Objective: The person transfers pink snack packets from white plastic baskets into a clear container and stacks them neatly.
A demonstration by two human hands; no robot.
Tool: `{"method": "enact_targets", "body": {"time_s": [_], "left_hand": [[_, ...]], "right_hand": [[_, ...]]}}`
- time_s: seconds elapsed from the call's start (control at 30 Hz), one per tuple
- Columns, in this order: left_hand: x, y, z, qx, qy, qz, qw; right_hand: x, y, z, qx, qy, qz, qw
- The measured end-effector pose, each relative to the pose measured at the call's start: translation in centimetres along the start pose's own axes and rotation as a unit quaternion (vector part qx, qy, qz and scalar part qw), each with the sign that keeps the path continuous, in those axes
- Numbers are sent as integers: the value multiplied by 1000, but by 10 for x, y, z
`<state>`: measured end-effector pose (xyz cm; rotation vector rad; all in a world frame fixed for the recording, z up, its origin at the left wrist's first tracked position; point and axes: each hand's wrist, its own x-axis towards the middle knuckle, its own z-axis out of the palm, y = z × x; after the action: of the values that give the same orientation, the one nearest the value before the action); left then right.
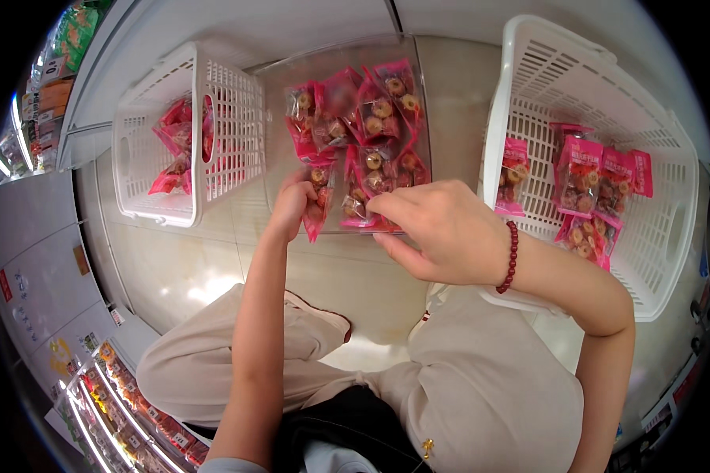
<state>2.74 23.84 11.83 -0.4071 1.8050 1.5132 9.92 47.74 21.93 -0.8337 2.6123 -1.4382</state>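
My left hand [292,206] is closed on the edge of a small pink and clear snack packet [318,201], tilted at the front of a clear plastic bin [270,75]. Round, pale brown pieces show through its window. My right hand [442,232], with a dark red bead bracelet [513,256] on the wrist, has its fingers curled at the edge of another such packet [356,203] in the bin's front; the fingertips partly hide the grip. Several matching packets [377,110] stand in rows behind both hands.
On the left stands a white slotted basket [233,118] with several pink packets [173,134]. A larger white basket [501,87] on the right holds more packets [580,173]. Lit shelves [126,410] of packaged goods lie at lower left. My bent knees are close to the bin.
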Motion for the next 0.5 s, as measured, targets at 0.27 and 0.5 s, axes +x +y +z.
{"method": "enact_targets", "body": {"time_s": [0.27, 0.5], "left_hand": [[11, -17, 25, -16, 41, 26, 999], [32, -55, 20, 78, 122, 159, 977]], "right_hand": [[2, 2, 8, 5, 66, -21, 998], [-19, 18, -43, -85, 290, 62, 951]]}}
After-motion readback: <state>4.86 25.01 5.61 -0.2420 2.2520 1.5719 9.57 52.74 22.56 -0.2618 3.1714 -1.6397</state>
